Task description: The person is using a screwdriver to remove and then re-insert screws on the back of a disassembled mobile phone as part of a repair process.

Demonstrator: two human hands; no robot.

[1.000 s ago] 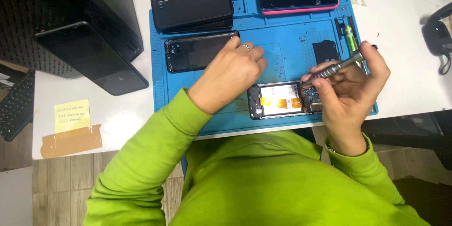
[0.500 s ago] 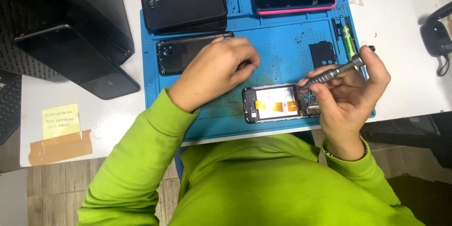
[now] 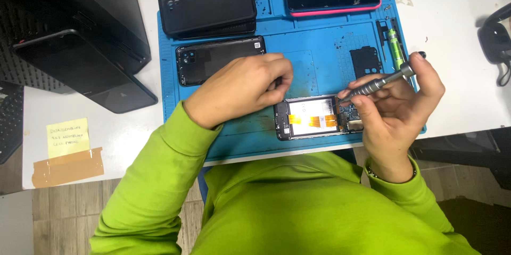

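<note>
Opened black smartphone with orange flex cables (image 3: 318, 118) at the blue silicone mat's (image 3: 319, 47) near edge, left hand (image 3: 239, 89) curled steadying its end, right hand (image 3: 396, 107) closed on slim grey metal screwdriver (image 3: 379, 81); best kept upright, pressure light.

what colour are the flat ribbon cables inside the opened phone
Orange, crossing the opened phone on the blue work mat; the head view shows them best.
</note>
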